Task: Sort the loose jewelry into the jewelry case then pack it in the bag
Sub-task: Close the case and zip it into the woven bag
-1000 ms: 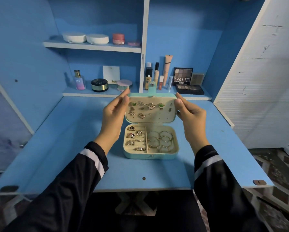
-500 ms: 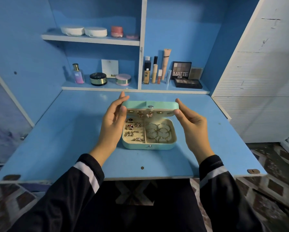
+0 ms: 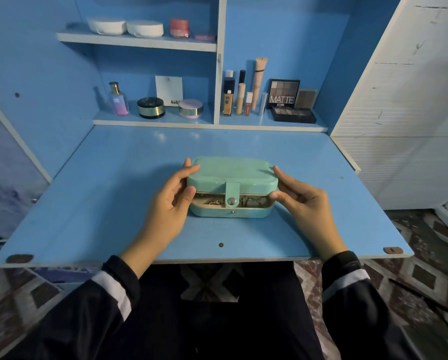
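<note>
- Since a second ago, the lid (image 3: 232,171) is coming down from upright and is now hanging almost shut over the case (image 3: 230,214), leaving a narrow gap at the front.
- The left hand (image 3: 169,201) and right hand (image 3: 302,201) are each pinching one end of the lid, thumb at the front edge and fingers behind.
- The case is sitting mid-desk (image 3: 108,203), with rings (image 3: 215,202) showing through the gap.
- Sorting is looking finished; closing is the step in hand.
- Next, the lid is probably needing a flat press and the strap (image 3: 232,194) a snap onto its stud; no bag is showing.
</note>
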A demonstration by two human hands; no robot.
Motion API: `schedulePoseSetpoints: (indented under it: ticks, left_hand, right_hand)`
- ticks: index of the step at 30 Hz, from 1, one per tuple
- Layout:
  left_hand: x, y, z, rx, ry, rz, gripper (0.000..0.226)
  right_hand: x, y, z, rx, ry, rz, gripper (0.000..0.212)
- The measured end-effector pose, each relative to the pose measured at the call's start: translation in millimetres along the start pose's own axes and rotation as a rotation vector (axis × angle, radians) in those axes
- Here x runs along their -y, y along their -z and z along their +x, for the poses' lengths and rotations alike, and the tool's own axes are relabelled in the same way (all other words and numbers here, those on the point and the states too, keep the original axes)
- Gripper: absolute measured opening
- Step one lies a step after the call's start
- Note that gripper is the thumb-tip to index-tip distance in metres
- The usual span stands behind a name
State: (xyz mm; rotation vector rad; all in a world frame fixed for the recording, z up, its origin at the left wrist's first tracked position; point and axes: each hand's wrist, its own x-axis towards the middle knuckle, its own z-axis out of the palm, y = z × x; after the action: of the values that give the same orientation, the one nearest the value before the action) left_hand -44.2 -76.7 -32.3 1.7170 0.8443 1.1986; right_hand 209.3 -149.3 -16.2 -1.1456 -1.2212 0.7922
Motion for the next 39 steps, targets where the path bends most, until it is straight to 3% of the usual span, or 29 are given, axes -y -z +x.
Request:
schedulePoseSetpoints:
  ticks: [9, 16, 24, 39]
  left_hand:
    - [3.2, 0.8, -10.0, 0.051, 0.032, 0.019, 0.040]
    - [-5.5, 1.1, -12.8, 0.111, 0.120, -0.133, 0.049]
    - [6.0, 0.2, -11.3, 0.058, 0.110, 0.000, 0.064]
    - [36.4, 15.4, 72.7, 0.029, 0.079, 0.194, 0.055]
  right_hand:
    - [-5.7, 6.8, -4.6, 0.064, -0.011, -0.093, 0.047]
    - [-8.0, 7.3, -8.4, 0.092, -0.039, -0.108, 0.050]
    - [-3.4, 3.5, -14.3, 0.080, -0.075, -0.223, 0.059]
    - [-18.5, -6.2, 75.4, 0.081, -0.063, -0.424, 0.056]
